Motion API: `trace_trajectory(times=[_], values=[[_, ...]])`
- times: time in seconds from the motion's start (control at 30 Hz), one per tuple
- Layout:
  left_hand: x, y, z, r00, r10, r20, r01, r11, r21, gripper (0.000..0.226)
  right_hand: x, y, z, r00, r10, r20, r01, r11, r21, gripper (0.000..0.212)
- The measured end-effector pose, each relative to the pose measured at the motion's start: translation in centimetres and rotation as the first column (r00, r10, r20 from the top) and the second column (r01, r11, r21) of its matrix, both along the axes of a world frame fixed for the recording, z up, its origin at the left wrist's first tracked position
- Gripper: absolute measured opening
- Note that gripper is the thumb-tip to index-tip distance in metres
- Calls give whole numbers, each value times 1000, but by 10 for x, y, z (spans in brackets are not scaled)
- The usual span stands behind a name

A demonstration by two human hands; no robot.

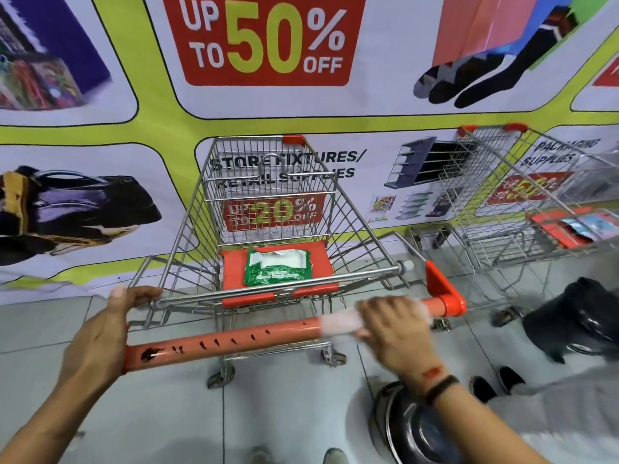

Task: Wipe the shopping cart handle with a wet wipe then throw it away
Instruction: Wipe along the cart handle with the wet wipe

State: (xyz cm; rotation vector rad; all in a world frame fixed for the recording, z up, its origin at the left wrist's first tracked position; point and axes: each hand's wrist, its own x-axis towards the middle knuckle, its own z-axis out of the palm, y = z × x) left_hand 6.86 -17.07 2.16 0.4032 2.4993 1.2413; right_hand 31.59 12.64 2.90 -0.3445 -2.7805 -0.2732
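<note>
A wire shopping cart (187,222) stands in front of me with an orange handle (227,341) that has dark smears along it. My right hand (395,329) presses a white wet wipe (338,321) around the handle's right part; the wipe shows on both sides of the fingers. My left hand (100,333) grips the handle's left end, with the thumb up by the cart frame. A green and white wipes pack (276,267) lies on the orange child seat inside the cart.
A second wire cart (502,202) stands to the right against the printed wall banner. A round black bin with a metal rim (412,426) sits on the floor at the lower right. A black bag (576,319) lies at the right. The floor is grey tile.
</note>
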Motion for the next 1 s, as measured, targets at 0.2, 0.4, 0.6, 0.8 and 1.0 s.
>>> trace_trajectory(times=[0.2,0.4,0.6,0.8,1.0], values=[[-21,-6,-23,989,-2,146,-15,993,115,75,12,8,2,991,-131,-35,124,979,-163,46],[-24,-6,-23,977,-22,214,-25,976,215,76,-63,-103,-11,990,74,-121,-87,990,-110,42],[-16,-2,-17,989,-60,134,32,978,207,73,-23,-34,0,993,114,24,-114,993,13,43],[5,13,10,981,-53,185,-22,926,377,66,10,6,4,999,-31,6,32,996,-78,49],[16,27,25,981,-3,192,-87,885,457,61,-66,-106,-10,978,198,-62,-199,980,-7,37]])
